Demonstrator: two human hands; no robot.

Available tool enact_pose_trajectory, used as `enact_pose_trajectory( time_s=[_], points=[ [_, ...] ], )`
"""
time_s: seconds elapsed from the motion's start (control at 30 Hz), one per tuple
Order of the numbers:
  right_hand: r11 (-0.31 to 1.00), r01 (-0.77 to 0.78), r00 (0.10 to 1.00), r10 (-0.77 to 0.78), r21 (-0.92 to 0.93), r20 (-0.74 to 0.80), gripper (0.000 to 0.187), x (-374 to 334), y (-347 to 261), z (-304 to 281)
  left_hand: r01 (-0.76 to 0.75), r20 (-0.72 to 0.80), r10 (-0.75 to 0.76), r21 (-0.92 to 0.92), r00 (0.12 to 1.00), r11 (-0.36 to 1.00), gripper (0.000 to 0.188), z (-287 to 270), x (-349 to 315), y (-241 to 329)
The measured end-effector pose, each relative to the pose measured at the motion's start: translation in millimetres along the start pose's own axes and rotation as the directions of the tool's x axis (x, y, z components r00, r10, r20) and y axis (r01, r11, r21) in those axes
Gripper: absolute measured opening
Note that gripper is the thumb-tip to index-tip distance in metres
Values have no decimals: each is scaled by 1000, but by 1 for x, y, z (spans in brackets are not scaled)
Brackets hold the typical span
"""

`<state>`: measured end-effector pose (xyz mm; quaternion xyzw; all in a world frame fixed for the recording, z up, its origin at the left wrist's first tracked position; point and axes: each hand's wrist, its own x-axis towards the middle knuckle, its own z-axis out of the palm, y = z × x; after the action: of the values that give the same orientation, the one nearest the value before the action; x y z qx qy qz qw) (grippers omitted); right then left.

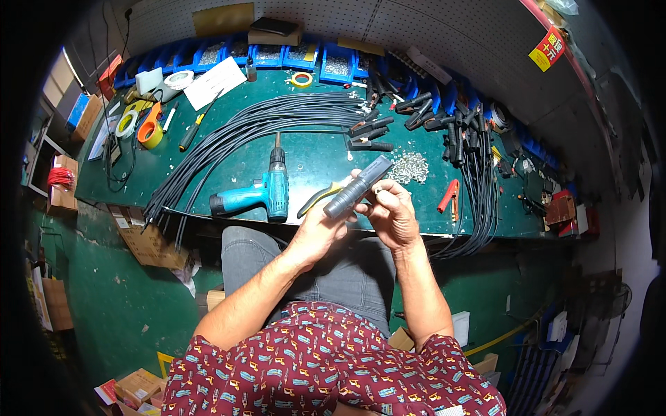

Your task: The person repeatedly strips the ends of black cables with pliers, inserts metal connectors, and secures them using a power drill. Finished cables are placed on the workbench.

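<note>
My left hand point(320, 227) is wrapped around a dark grey ribbed handle point(355, 188), a thick tube with a flatter far end, tilted up to the right above the table's near edge. Close against its right side is my right hand point(394, 213), its thumb and fingers pinched together. Whatever lies in that pinch is too small to make out. Behind my left hand, pliers with yellow-and-black grips point(320, 197) lie on the green table point(208, 156). A heap of small silvery metal parts point(409, 168) spreads just beyond my right hand.
Left of my hands lies a teal cordless drill point(276, 184). Black cables point(236, 125) arc across the table behind it. More cables with black clamps point(473, 145) hang over the edge at right, near a red clamp point(449, 197). Blue bins point(269, 55) line the back.
</note>
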<state>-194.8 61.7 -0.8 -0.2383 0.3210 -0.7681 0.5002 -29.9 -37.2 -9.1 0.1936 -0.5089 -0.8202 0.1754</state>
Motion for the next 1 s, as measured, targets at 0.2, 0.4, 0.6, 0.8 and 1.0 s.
enact_pose_trajectory(
  time_s=[0.2,0.4,0.6,0.8,1.0],
  points=[
    [895,-70,978,-25,-440,-208,15,-11,5,-11,76,8,-76,-60,997,995,31,0,-5,7],
    [805,-178,976,72,-566,-205,19,-10,-3,-1,7,48,-6,-13,999,1000,33,0,-2,1],
    [771,-202,978,130,-603,-161,19,-7,-10,-1,-1,67,2,-17,998,1000,35,3,-1,8],
    [775,-197,980,153,-601,-124,20,-6,-12,-1,-35,79,34,9,996,999,44,2,1,5],
    [793,-200,980,160,-575,-121,22,-7,-10,0,28,78,-28,6,997,1000,32,2,-3,16]
  ],
)
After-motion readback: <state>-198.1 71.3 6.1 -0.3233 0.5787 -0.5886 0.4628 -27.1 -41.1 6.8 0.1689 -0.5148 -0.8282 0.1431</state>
